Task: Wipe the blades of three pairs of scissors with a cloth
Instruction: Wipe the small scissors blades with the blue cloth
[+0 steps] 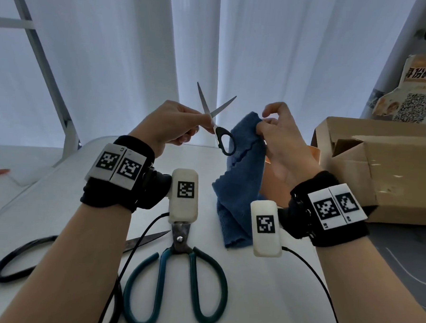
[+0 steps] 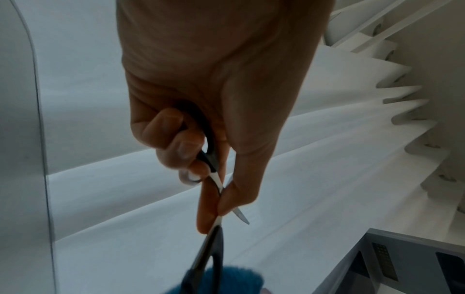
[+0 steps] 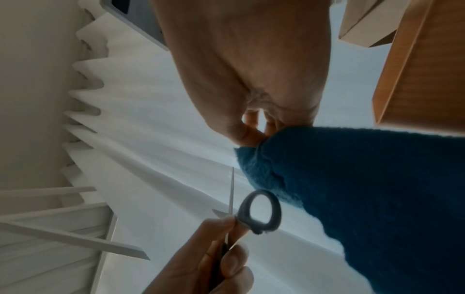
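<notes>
Cardboard boxes (image 1: 379, 170) sit off to the right of both hands, with a QR-code poster (image 1: 422, 98) behind them, its writing too blurry to read. Teal-handled scissors (image 1: 176, 283) and black-handled scissors (image 1: 29, 258) lie on the white table (image 1: 273, 300) below the wrists. The left hand (image 1: 169, 127) pinches the small black-handled scissors (image 1: 215, 117) near the pivot, blades spread in a V pointing up and away. Just right of it, the right hand (image 1: 279, 140) pinches the hanging blue cloth (image 1: 243, 177) by its top corner.
</notes>
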Tool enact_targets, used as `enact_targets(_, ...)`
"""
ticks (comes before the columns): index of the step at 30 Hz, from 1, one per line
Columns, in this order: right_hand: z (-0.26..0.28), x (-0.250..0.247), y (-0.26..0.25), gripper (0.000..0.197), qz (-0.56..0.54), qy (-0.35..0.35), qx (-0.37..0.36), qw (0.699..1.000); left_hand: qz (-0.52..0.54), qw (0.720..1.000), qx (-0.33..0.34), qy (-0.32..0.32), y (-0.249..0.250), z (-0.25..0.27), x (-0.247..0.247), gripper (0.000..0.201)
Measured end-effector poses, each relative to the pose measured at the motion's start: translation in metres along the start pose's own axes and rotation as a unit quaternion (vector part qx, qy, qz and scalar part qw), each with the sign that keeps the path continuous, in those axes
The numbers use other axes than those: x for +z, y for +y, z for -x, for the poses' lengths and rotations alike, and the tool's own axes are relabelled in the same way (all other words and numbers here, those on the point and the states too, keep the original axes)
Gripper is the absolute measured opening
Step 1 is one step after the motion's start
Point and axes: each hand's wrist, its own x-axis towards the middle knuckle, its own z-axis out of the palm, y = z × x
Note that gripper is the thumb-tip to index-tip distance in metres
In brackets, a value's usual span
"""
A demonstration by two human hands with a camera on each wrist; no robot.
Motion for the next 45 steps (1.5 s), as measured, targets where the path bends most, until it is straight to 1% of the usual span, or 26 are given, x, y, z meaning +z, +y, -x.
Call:
enact_targets(2,0.002,-0.001,-0.003,0.038,0.007,-0.01,-0.009,1.0,0.0,1.0,0.004,0.0,0.002,0.001,-0.002,0.017)
enact_targets(4,0.004,-0.001,-0.005,0.043,0.005,-0.015,-0.022,1.0,-0.005,1.0,0.006,-0.001,0.005,0.003,-0.002,0.016)
enact_targets(7,0.007,0.0,-0.009,0.048,-0.009,-0.011,-0.02,1.0,-0.013,1.0,0.006,-0.007,0.009,0.005,-0.001,0.015)
enact_targets(10,0.01,0.001,-0.013,0.05,-0.019,-0.026,-0.019,0.999,-0.021,1.0,0.013,-0.02,0.014,0.008,-0.001,0.015)
enact_targets(13,0.013,-0.001,-0.018,0.042,-0.033,-0.038,-0.028,0.998,-0.025,0.999,0.024,-0.035,0.018,0.01,-0.002,0.014)
enact_targets(16,0.015,-0.002,-0.021,0.029,-0.086,-0.047,-0.024,0.995,-0.032,0.997,0.033,-0.054,0.022,0.013,-0.003,0.015)
enact_targets(20,0.016,-0.001,-0.024,0.014,-0.126,-0.066,0.007,0.99,-0.044,0.995,0.043,-0.072,0.027,0.018,-0.003,0.016)
enact_targets(23,0.018,0.001,-0.023,0.02,-0.119,-0.098,0.024,0.988,-0.054,0.994,0.052,-0.074,0.032,0.02,-0.002,0.014)
enact_targets(26,0.02,0.004,-0.025,0.02,-0.11,-0.114,0.029,0.987,-0.064,0.993,0.067,-0.067,0.036,0.022,0.0,0.011)
enact_targets(27,0.021,0.004,-0.027,0.021,-0.111,-0.114,0.029,0.987,-0.067,0.993,0.074,-0.064,0.037,0.023,0.001,0.01)
enact_targets(29,0.02,0.005,-0.028,0.03,-0.129,-0.11,0.031,0.985,-0.074,0.992,0.083,-0.062,0.038,0.023,0.003,0.01)
enact_targets(31,0.021,0.007,-0.03,0.036,-0.171,-0.098,0.036,0.98,-0.079,0.991,0.085,-0.064,0.038,0.023,0.006,0.01)
enact_targets(33,0.021,0.008,-0.031,0.037,-0.21,-0.075,0.033,0.974,-0.08,0.991,0.081,-0.065,0.039,0.023,0.01,0.01)
enact_targets(35,0.022,0.009,-0.031,0.039,-0.225,-0.063,0.03,0.972,-0.08,0.992,0.075,-0.06,0.038,0.022,0.012,0.01)
enact_targets(40,0.02,0.008,-0.032,0.038,-0.235,-0.078,0.041,0.968,-0.07,0.994,0.058,-0.063,0.037,0.023,0.011,0.01)
enact_targets(45,0.02,0.015,-0.029,0.033,-0.244,-0.065,0.039,0.967,-0.074,0.993,0.061,-0.062,0.04,0.024,0.011,0.009)
